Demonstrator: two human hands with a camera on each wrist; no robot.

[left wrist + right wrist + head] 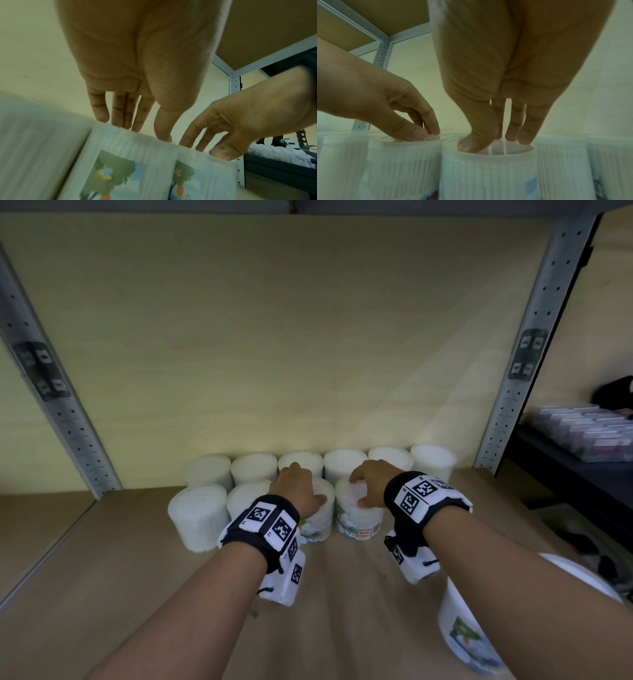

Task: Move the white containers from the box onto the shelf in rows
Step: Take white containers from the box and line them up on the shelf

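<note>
Two rows of white cotton-bud containers stand on the wooden shelf (137,577): a back row (346,463) along the wall and a shorter front row (197,515). My left hand (298,487) lies over the third front container (320,525), its fingertips on the lid rim (120,135). My right hand (368,484) is on the container (358,522) beside it, thumb and fingertips (523,140) resting on the lid (488,152). Both containers stand upright, touching each other, tree labels facing me (109,174). The box is out of view.
Another white labelled container (462,628) stands near the shelf's front right. Perforated metal uprights (51,392) (534,354) frame the bay, with a shelf board overhead. To the right, a black shelf holds purple packs (589,433). Bare board lies right of the front row.
</note>
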